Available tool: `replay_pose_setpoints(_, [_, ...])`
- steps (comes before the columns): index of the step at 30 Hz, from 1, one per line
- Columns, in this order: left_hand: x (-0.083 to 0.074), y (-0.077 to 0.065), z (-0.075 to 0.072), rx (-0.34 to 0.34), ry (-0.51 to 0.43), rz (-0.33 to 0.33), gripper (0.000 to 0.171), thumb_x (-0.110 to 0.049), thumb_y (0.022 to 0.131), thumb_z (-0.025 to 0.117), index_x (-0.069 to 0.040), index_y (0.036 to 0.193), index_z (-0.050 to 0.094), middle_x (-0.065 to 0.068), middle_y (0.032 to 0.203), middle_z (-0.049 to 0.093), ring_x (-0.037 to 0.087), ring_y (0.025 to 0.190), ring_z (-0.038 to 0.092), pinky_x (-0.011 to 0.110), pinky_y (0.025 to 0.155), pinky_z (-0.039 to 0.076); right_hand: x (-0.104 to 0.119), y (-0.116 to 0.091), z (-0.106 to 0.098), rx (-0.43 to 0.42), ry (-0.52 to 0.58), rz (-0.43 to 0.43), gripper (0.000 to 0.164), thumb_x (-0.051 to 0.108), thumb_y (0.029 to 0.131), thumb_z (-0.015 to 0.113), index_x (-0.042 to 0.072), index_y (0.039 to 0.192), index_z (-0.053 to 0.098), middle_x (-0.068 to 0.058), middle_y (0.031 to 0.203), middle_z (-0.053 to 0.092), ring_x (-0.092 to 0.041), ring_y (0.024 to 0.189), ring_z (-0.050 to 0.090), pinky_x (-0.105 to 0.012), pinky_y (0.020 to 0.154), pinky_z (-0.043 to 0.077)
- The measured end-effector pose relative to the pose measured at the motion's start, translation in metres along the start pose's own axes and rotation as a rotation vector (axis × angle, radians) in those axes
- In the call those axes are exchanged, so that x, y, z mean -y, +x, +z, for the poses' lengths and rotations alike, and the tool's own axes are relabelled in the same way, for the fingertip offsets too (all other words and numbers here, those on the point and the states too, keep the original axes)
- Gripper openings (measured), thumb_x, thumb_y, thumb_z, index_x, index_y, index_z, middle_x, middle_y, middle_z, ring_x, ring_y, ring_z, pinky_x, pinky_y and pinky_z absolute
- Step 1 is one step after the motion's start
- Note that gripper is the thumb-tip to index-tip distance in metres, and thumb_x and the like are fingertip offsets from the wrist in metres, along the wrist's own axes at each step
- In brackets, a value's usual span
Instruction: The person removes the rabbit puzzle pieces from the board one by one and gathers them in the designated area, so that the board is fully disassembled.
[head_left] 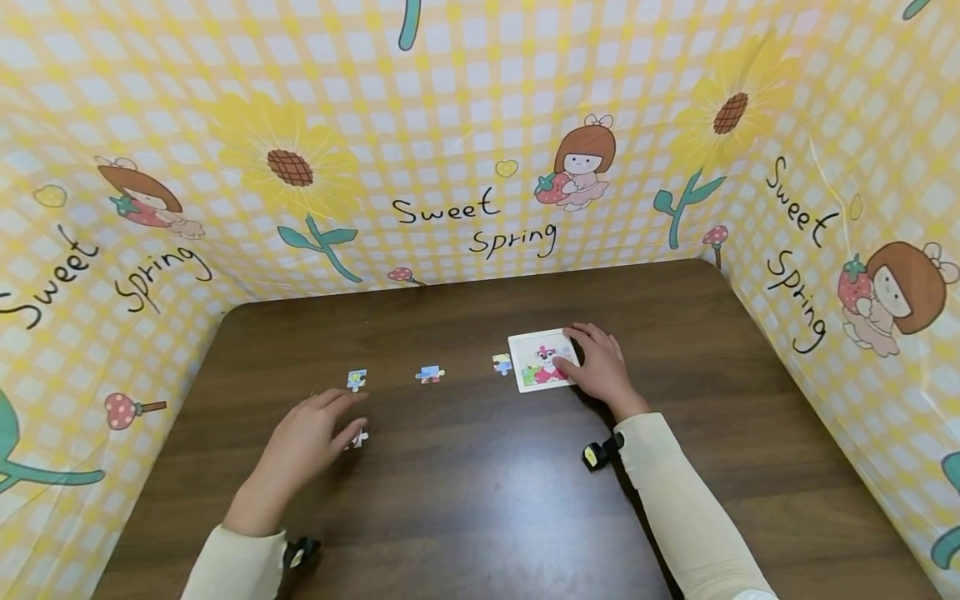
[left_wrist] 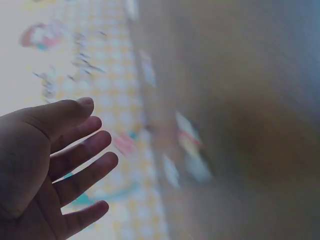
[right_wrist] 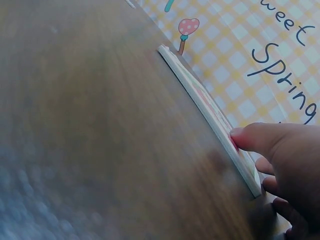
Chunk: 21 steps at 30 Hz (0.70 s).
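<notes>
A white-framed puzzle tray [head_left: 525, 384] lies flat on the table, with a pink cartoon animal in its picture. My right hand [head_left: 602, 371] holds its right side, the thumb on the picture and the other fingers at the edge; the right wrist view shows this thumb [right_wrist: 245, 137] on top of the tray [right_wrist: 205, 117]. Over the left of the table hovers my left hand [head_left: 303, 437], fingers apart and nothing in them, as the left wrist view confirms. A puzzle piece [head_left: 357, 379] lies just beyond it, and another piece [head_left: 361, 437] shows partly beside its thumb.
A blue puzzle piece [head_left: 430, 374] lies mid-table, and a yellow-and-blue piece [head_left: 501, 363] sits at the tray's left edge. Yellow checked cloth [head_left: 450, 150] walls the dark wooden table [head_left: 480, 500] at the back and both sides. Both wrists wear small black devices.
</notes>
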<state>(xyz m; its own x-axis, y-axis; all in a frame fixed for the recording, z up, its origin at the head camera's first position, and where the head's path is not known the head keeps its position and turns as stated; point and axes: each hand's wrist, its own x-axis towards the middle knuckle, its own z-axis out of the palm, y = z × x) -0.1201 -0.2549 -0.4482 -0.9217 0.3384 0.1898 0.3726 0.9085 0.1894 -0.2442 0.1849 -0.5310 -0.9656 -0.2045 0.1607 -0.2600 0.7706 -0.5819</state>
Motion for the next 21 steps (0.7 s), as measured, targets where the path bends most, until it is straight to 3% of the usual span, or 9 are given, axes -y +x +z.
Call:
replay_pose_setpoints(6, [-0.055, 0.041, -0.010, -0.068, -0.074, 0.091, 0.040, -0.035, 0.093, 0.067, -0.015, 0.127, 0.065, 0.007, 0.121, 0.064, 0.029, 0.112, 0.060, 0.051, 0.094, 0.046, 0.001, 0.000, 0.001, -0.002, 0.005, -0.010, 0.063, 0.040, 0.089, 0.068, 0.011, 0.142, 0.050, -0.014, 0.149, 0.040, -0.034, 0.140, 0.030, -0.056, 0.114, 0.008])
replay_pose_setpoints(11, [-0.090, 0.073, -0.002, -0.103, -0.128, 0.145, 0.038, -0.036, 0.094, 0.065, -0.018, 0.127, 0.064, 0.001, 0.121, 0.064, 0.022, 0.109, 0.061, 0.042, 0.093, 0.047, 0.001, -0.002, 0.003, 0.004, 0.012, -0.004, 0.062, 0.041, 0.090, 0.067, 0.011, 0.142, 0.050, -0.013, 0.149, 0.040, -0.033, 0.140, 0.030, -0.055, 0.115, 0.009])
replay_pose_setpoints(21, [-0.139, 0.125, 0.029, -0.035, -0.244, 0.078, 0.044, -0.040, 0.093, 0.064, -0.021, 0.133, 0.061, -0.001, 0.128, 0.059, 0.018, 0.112, 0.059, 0.041, 0.095, 0.047, -0.002, 0.001, 0.000, -0.021, 0.012, -0.010, 0.062, 0.041, 0.088, 0.069, 0.010, 0.139, 0.053, -0.013, 0.146, 0.044, -0.033, 0.139, 0.031, -0.057, 0.114, 0.011])
